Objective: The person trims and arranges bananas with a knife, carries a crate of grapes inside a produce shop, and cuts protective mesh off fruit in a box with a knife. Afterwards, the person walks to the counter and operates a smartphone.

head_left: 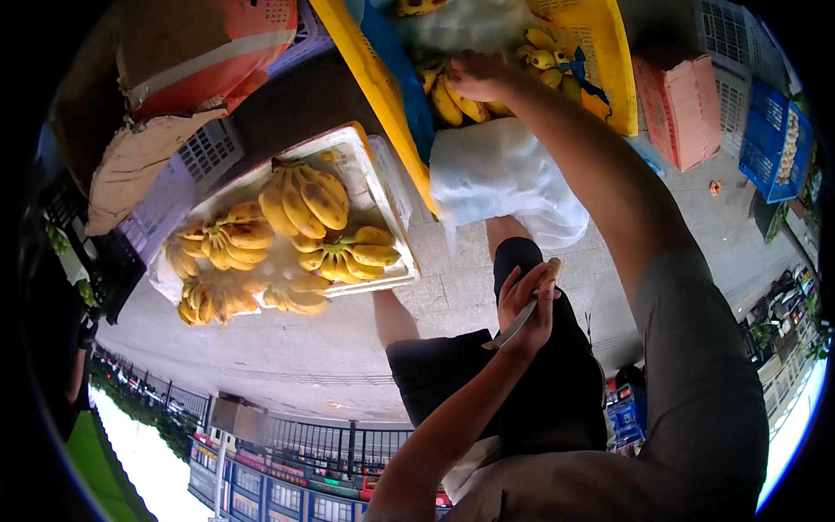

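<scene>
My left hand (526,306) is closed around a knife (513,327) with a light handle and a curved blade that points down and left, over my dark shorts. My right hand (478,76) reaches into a yellow crate (616,65), its fingers curled at the top of a banana bunch (456,103). More bananas (544,59) lie in the crate, to the right of this hand. Translucent wrapping (500,170) hangs over its near edge. Left of the crate, several yellow banana bunches (304,200) rest on a white foam tray (383,217).
Cardboard boxes (200,48) and a pale purple crate (204,161) stand at the upper left. On the right are a pink box (683,109) and a blue crate (770,143). A black railing (348,444) runs along the bottom.
</scene>
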`<state>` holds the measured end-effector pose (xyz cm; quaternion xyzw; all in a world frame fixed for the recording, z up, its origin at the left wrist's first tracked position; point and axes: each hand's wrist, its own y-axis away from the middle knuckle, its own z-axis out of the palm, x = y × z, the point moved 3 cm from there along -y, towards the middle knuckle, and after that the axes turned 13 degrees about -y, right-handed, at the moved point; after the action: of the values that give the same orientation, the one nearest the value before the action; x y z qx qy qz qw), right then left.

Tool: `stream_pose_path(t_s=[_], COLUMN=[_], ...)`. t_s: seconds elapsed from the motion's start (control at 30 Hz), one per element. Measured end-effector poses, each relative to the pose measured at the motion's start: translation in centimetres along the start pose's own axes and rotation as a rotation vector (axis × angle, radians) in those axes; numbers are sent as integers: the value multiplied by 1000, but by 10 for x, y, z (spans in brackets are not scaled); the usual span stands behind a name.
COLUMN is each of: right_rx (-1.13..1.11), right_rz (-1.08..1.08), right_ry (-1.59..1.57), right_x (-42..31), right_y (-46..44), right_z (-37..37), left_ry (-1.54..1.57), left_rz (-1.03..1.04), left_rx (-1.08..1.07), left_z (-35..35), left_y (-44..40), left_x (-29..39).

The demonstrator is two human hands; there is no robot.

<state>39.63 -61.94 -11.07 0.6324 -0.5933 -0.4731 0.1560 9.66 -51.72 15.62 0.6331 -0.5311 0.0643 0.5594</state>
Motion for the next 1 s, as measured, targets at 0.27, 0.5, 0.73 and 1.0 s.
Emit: stream_pose_path(t_s=[0.27,0.5,0.73,1.0], right_rx=[98,615,21,62], right_rz=[-43,94,149,206], right_ry=[24,-5,10,-416], right_x=[-40,-65,-21,-12], right_y=[50,59,-47,21], right_z=[0,13,-5,4], left_ry=[8,85,157,157], left_rz=[175,192,188,211], left_rx=[20,73,163,156], left_z=[-24,-33,-38,-45], left_y=[13,29,35,42], left_x=[-30,-52,-68,-76])
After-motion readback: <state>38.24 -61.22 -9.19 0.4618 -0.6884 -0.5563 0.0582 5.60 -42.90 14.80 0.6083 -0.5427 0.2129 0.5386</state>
